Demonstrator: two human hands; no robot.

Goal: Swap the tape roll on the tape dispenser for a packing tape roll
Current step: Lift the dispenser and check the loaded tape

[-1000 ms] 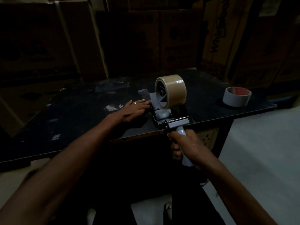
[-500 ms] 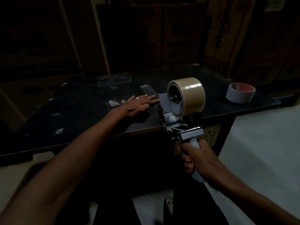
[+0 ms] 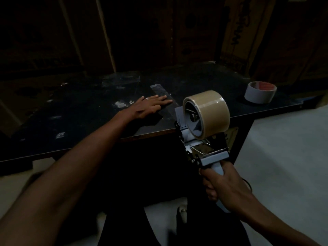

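A grey tape dispenser (image 3: 200,146) carries a wide tan packing tape roll (image 3: 211,113) on its hub. My right hand (image 3: 223,187) grips the dispenser's handle and holds it off the table's front edge. A strip of clear tape (image 3: 165,102) runs from the dispenser back across the dark table (image 3: 79,121). My left hand (image 3: 149,107) lies flat on that strip, fingers spread, pressing it to the tabletop. A smaller white tape roll with a red core (image 3: 260,92) rests on the table's far right corner.
Stacked cardboard boxes (image 3: 177,32) fill the dim background behind the table. Pale floor (image 3: 284,148) lies to the right. White smudges mark the tabletop left of my hand. My dark trouser legs show below the table edge.
My right hand has pulled the dispenser back toward me and off the table edge, drawing out the tape strip. My left hand has stayed pressed on the strip.
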